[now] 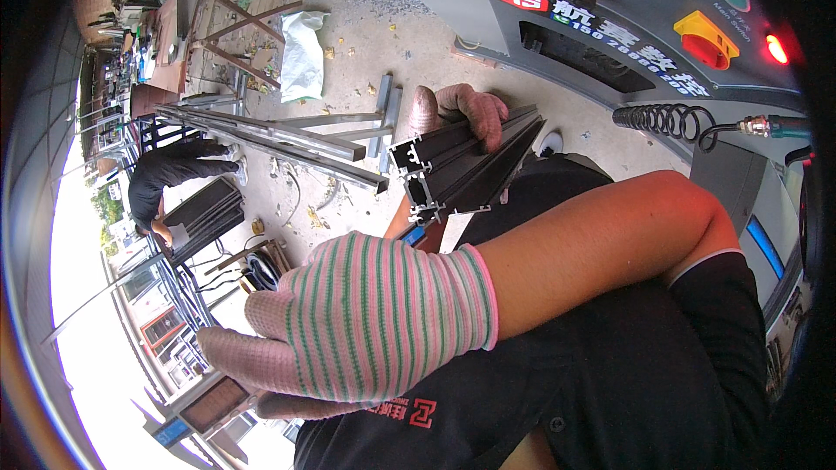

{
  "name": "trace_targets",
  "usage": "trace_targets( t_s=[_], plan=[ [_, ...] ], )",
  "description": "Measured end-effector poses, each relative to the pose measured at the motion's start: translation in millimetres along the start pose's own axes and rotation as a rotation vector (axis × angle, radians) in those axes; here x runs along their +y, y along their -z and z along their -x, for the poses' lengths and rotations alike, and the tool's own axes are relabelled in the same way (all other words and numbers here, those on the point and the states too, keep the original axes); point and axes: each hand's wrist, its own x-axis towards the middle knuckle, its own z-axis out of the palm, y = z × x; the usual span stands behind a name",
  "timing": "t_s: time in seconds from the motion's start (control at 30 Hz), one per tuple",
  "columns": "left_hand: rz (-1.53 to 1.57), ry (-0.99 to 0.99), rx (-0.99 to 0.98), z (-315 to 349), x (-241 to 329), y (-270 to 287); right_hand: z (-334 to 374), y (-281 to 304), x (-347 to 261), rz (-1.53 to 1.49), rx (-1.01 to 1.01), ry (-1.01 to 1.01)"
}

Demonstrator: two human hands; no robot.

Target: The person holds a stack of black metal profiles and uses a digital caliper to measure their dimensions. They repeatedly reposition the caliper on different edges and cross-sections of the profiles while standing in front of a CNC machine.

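A black aluminium profile, its hollow grooved end facing the camera, is held in front of my dark shirt. My left hand, in a greyish-pink coated glove, is closed over its upper side, with fingers curled across the top. The left forearm is mostly hidden behind the profile and my other hand. Across my body reaches my right hand, in a glove with pink, green and white stripes. Its back faces the camera, its fingers are stretched out to the left and apart, and nothing shows in them. It is apart from the profile's end.
A grey machine panel with a yellow-red switch and a coiled black hose stands at the upper right. Metal bars lie beyond the profile. Another person bends over dark profiles at the left. A white sack lies on the littered floor.
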Motion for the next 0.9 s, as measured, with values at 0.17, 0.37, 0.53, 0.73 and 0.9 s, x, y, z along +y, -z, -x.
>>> trace_targets(
  t_s=[0.17,0.37,0.53,0.73,0.9],
  plan=[
    [0.001,-0.003,-0.011,-2.4,-2.6,0.3,-3.8,7.8,-5.8,-0.053,0.004,-0.038],
    [-0.029,0.023,0.132,6.3,-16.2,10.1,-7.0,24.6,-8.7,-0.005,-0.186,-0.160],
    [0.051,0.000,0.176,-3.0,-37.8,21.2,-14.9,29.4,-5.5,0.025,-0.102,-0.169],
    [0.038,-0.027,0.175,-1.2,-38.9,24.2,-16.5,38.3,-12.6,0.087,-0.225,-0.225],
    [0.036,-0.030,0.177,-1.7,-34.1,21.8,-13.5,35.8,-10.8,0.158,-0.246,-0.210]
  ],
)
